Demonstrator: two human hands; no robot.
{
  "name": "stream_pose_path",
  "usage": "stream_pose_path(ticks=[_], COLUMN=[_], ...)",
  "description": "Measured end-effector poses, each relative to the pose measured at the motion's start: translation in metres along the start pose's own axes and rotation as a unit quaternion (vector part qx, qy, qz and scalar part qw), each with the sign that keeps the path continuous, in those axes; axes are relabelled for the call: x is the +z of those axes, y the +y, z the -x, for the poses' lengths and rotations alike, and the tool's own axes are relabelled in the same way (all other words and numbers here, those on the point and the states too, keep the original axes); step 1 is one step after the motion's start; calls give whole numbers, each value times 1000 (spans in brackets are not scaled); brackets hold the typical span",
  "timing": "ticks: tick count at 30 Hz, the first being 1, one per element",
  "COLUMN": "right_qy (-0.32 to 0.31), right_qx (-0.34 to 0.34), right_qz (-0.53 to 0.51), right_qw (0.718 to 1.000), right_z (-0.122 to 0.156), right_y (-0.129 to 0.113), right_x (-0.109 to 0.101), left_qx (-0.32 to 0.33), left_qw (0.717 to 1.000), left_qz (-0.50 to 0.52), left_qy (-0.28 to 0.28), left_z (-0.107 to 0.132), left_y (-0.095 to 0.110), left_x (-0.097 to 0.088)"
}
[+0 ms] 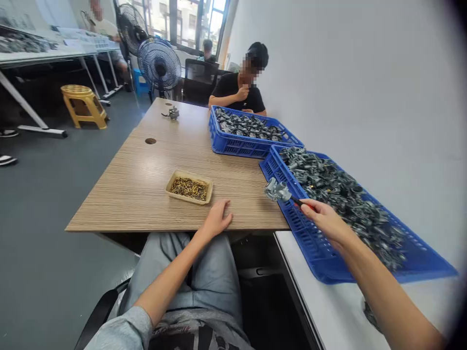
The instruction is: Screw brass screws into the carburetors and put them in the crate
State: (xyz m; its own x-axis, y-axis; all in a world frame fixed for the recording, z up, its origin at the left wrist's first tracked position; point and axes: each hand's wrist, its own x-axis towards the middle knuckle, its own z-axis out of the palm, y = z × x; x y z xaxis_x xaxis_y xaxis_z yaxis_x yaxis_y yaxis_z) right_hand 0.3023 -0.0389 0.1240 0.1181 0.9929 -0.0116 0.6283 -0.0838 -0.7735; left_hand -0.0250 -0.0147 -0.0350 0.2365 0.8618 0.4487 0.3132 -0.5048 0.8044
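Note:
My right hand (324, 218) is closed around the black-and-red handle (301, 202) of something whose kind I cannot make out. A silvery metal casting (277, 189) is at the far end of that handle, above the table beside the near blue crate (310, 257). Grey metal parts (328, 184) fill much of this crate. At the table's front edge rests my left hand (218, 218), with thumb and fingers apart and nothing in it. Just beyond it is a small cream tray (188, 198) of brass-coloured pins or screws (189, 188).
Another blue crate (237, 146) of metal parts stands farther back, with a person in black (239, 92) seated behind it. A single metal part (173, 113) lies on the wooden table (131, 194). Fans (159, 65) and a yellow stool (83, 104) stand beyond to the left.

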Motion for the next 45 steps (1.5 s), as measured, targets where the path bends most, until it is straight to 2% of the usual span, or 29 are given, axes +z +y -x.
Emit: stream_pose_path(ticks=[6,10,13,17,23,28,35,40,45], right_qy=[-58,-116,-163,-220,-259,-231,-168,-64,24], right_qx=[-34,-42,-41,-19,-3,-10,-75,-141,-198], right_qz=[-17,-30,-49,-65,-76,-85,-93,-32,-1], right_qw=[998,992,984,973,963,969,979,987,980], right_z=[-4,-5,-5,-3,-9,-18,-20,-8,5], right_y=[1,4,4,5,16,27,44,57,61], right_x=[80,113,126,133,136,140,148,156,170], left_qx=[-27,-1,11,15,-14,-26,-35,-37,-42], left_qw=[993,994,994,996,998,997,996,996,993], left_qz=[24,6,-5,-15,-26,-27,-18,-45,-87], left_qy=[108,110,108,91,53,71,81,69,67], left_z=[0,1,2,4,6,5,2,3,3], left_y=[8,10,10,10,11,15,18,24,29], left_x=[-4,-3,-3,-3,-1,-2,-3,-5,-7])
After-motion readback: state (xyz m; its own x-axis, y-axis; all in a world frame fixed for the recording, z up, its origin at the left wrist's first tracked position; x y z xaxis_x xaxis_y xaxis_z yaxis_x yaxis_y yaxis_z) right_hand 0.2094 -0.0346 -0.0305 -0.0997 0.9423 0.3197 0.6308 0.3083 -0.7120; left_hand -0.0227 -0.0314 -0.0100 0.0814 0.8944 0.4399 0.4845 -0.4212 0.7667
